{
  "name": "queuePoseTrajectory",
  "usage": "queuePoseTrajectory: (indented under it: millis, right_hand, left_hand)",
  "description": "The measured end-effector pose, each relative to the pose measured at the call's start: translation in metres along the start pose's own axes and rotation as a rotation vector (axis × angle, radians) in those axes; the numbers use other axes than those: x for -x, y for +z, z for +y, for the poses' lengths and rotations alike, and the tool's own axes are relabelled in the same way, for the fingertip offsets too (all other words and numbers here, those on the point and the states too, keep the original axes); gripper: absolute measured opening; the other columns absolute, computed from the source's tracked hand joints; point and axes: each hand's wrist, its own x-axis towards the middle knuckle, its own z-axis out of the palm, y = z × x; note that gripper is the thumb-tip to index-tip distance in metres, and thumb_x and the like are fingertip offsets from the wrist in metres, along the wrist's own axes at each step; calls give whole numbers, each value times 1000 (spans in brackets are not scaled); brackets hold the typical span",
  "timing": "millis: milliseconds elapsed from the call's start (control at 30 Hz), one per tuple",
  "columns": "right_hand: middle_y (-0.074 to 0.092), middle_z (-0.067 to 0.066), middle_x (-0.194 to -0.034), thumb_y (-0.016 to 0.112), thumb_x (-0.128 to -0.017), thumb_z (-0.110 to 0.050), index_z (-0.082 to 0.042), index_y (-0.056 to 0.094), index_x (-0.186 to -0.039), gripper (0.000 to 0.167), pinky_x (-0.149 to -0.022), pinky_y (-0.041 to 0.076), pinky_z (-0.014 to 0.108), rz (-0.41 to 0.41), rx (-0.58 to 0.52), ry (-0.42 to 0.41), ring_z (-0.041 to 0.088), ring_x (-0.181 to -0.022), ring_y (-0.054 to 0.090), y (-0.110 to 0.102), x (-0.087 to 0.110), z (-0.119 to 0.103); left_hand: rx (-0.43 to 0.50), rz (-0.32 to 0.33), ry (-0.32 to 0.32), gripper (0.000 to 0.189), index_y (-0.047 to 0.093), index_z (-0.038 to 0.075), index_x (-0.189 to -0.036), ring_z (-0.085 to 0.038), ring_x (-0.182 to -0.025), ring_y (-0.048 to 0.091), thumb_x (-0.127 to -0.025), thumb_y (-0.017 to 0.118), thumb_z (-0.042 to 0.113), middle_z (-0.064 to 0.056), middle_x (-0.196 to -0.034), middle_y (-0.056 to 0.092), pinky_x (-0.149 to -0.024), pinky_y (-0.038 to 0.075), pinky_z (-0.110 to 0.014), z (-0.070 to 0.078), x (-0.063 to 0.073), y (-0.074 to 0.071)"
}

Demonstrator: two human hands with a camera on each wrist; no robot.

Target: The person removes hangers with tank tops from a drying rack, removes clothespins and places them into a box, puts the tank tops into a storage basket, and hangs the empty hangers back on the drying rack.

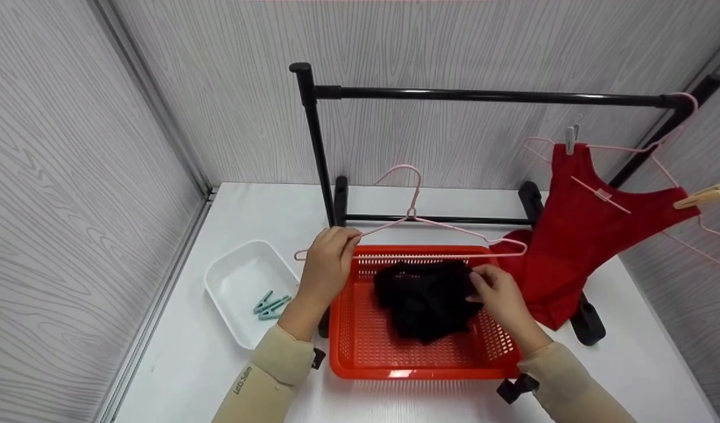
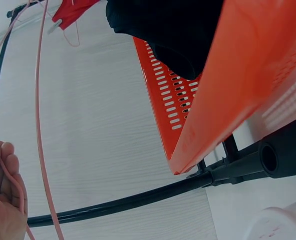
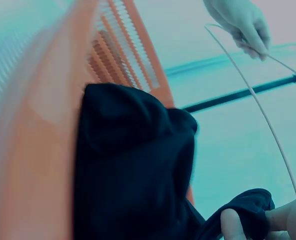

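My left hand grips a pink hanger by its left shoulder, hook upward, over the back of the red basket. In the left wrist view the hanger's wire passes through the curled fingers. A black garment lies bunched in the basket, and my right hand pinches its right edge between thumb and fingers. The right wrist view shows the pinched fold of black cloth lifted at one corner, with the rest of the garment against the basket wall.
Behind the basket stands a black clothes rack. At its right end a red garment hangs from another pink hanger, held by a grey clip and a yellow clip. A white tray with green clips sits left.
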Motion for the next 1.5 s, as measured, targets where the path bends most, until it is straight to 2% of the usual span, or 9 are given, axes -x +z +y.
queuePoseTrajectory:
  millis: [167,233,367,533,733,967,1100,1300,1500]
  right_hand:
    - [60,21,-106,54,-102,-1,12,60,-114,19,-70,60,33,-59,70,-24,30,-81,71,11,3,5]
    - [62,21,-109,56,-101,-4,10,61,-113,19,-71,60,35,-75,102,-21,30,-82,72,14,4,6]
    - [67,17,-105,59,-101,-10,4,65,-112,18,-75,60,39,-132,161,-27,28,-84,72,17,7,8]
    - [69,14,-100,60,-101,-11,2,67,-111,17,-77,59,39,-185,177,-51,27,-89,71,18,9,9]
    - [69,5,-92,62,-100,-13,-3,70,-108,15,-74,55,31,-130,283,-103,18,-83,66,15,11,2]
    - [71,0,-97,66,-98,-17,-6,72,-108,16,-81,53,35,-74,380,-219,15,-86,62,5,15,-15]
    - [71,2,-100,66,-98,-15,-6,71,-110,16,-82,53,34,-43,374,-244,16,-90,63,-3,15,-25]
    - [71,6,-98,65,-99,-14,-5,72,-110,16,-75,53,22,0,363,-263,17,-83,62,-18,15,-39]
    - [71,8,-97,66,-97,-7,-3,72,-107,13,-74,50,13,55,328,-339,14,-80,62,-30,18,-54]
  left_hand:
    - [7,-1,3,13,70,5,-102,-22,-88,63,-101,61,14,-4,-92,68,-81,52,-34,1,1,2]
    - [5,5,6,12,70,5,-101,-22,-87,62,-100,62,14,-4,-91,68,-80,52,-34,1,1,2]
    - [4,7,13,12,70,6,-101,-22,-86,62,-100,63,14,-4,-91,68,-79,52,-34,0,2,4]
    - [5,-1,18,10,70,6,-101,-22,-85,61,-100,62,13,-4,-92,68,-78,51,-34,-1,3,6]
    - [4,-13,19,9,70,7,-100,-22,-85,60,-100,61,11,-3,-90,67,-78,51,-33,-1,4,8]
    - [18,-13,18,10,70,6,-101,-22,-86,61,-99,62,10,-4,-91,68,-79,51,-33,0,4,10]
    - [15,-27,8,10,70,6,-101,-21,-87,61,-100,62,12,-3,-92,68,-81,51,-33,0,4,11]
    - [7,-45,-7,10,70,7,-102,-21,-89,62,-100,62,12,-3,-94,69,-83,51,-33,-1,4,14]
    - [12,-42,2,9,70,7,-101,-23,-87,61,-99,62,11,-4,-92,68,-80,51,-35,-3,5,16]
